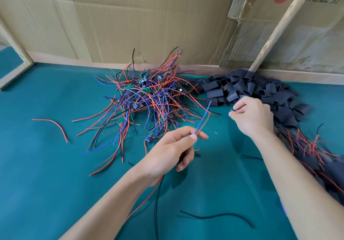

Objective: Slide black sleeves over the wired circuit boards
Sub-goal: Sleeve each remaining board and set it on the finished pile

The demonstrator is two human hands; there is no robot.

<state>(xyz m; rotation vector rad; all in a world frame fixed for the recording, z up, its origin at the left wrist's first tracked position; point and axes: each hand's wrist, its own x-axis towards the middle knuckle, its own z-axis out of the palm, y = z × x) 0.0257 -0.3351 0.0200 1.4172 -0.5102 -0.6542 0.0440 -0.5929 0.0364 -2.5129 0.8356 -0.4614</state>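
Note:
A tangled heap of wired circuit boards with red, blue and black leads lies on the green table. To its right sits a pile of short black sleeves. My left hand pinches a blue and a red wire that stick up from its fingertips; a black and a red lead trail down from the palm, and the board itself is hidden in the hand. My right hand reaches into the near edge of the sleeve pile, fingertips pinching something small and dark, seemingly a sleeve.
Sleeved boards with red and black wires are heaped at the right under my right forearm. Loose wires lie on the green mat: a red one at left, a black one near the front. Cardboard walls and a wooden slat close the back.

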